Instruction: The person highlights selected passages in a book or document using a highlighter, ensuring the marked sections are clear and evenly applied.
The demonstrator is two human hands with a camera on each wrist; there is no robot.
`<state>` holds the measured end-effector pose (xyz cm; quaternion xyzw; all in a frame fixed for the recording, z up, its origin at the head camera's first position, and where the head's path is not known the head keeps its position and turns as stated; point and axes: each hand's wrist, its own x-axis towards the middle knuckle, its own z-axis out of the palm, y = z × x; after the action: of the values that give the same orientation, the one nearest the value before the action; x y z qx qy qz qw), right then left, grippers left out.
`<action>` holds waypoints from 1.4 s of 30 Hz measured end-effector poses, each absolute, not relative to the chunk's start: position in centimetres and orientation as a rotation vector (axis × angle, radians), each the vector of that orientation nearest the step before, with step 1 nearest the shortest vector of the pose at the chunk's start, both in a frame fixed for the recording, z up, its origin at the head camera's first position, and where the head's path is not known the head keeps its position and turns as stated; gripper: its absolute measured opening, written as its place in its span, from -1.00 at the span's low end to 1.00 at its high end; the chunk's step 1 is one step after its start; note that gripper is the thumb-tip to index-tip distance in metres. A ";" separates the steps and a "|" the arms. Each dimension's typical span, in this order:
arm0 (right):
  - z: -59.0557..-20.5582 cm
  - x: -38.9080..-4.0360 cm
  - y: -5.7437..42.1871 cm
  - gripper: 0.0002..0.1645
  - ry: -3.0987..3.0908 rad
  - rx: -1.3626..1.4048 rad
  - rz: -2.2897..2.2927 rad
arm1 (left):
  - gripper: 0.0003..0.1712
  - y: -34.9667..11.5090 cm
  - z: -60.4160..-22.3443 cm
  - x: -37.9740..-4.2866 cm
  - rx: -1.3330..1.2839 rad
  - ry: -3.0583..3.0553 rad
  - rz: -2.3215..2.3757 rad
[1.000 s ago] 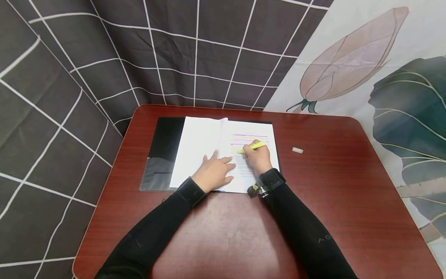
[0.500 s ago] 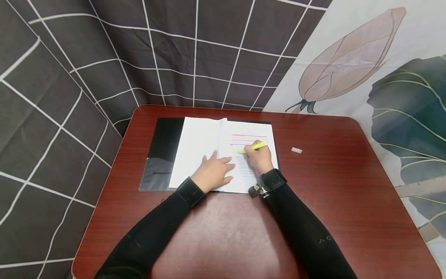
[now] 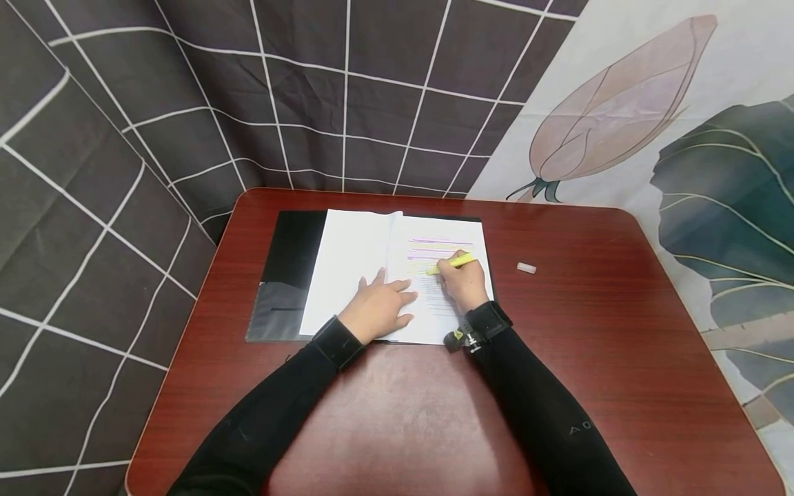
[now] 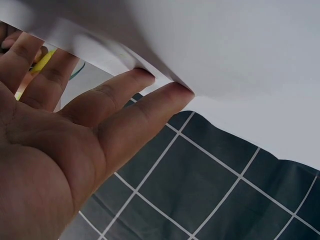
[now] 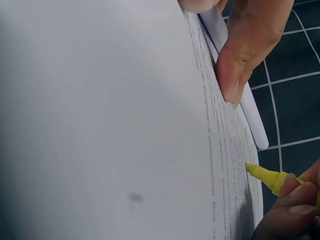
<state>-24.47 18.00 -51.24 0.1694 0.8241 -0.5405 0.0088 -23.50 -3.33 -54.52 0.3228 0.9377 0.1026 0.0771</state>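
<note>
My right hand [image 3: 464, 284] pinches a yellow highlighter [image 3: 460, 260], its tip down on the printed right-hand page [image 3: 443, 313]. Purple and yellow lines mark the upper text of that page. In the right wrist view the highlighter's tip [image 5: 249, 167] meets the paper among the lines of print. My left hand [image 3: 377, 304] rests with spread fingers across the middle fold, over the lower part of both pages. The left-hand page [image 3: 350, 248] is blank white. Seen from the left wrist, the fingertips [image 4: 181, 94] press on the paper.
Under the pages lies an open black folder [image 3: 300, 238] with a clear pocket [image 3: 277, 313] at its lower left. A small whitish cap-like piece [image 3: 526, 268] lies to the right on the reddish-brown table [image 3: 595, 331]. Grid-patterned cloth [image 3: 310, 89] hangs behind the table.
The highlighter's tip has slid slightly to the right along the text, with the right hand moving along. The left hand stays in place on the pages.
</note>
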 end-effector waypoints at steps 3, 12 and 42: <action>-51.3 -24.5 18.2 -0.81 2.575 0.541 -1.677 | -0.36 -3.3 -54.1 -23.3 0.964 2.801 0.308; -51.2 -24.3 18.6 -0.80 2.589 0.538 -1.688 | -0.37 -3.3 -54.7 -23.4 0.969 2.816 0.316; -51.0 -24.1 19.6 -0.85 2.568 0.565 -1.692 | -0.37 -3.4 -55.0 -23.4 0.995 2.838 0.326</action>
<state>-24.11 19.57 -50.98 0.1807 0.8213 -0.5410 0.0075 -23.39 -3.42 -55.01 0.3283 0.9366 0.1075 0.0581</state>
